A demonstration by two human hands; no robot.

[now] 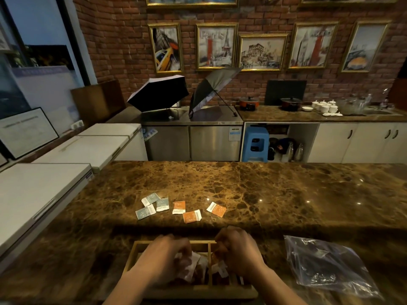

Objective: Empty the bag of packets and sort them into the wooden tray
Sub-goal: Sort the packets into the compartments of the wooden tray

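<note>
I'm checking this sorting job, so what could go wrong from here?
1. Both hands, left hand and right hand, crowd the divided wooden tray, so packets may land in the wrong compartment.
2. Three blue-grey paper packets and three orange paper packets lie beyond the tray and could be overlooked.

Wooden tray (199, 290) at counter (275, 190) front edge; loose packets (179, 208) behind it; bag (328, 266) to its right
</note>
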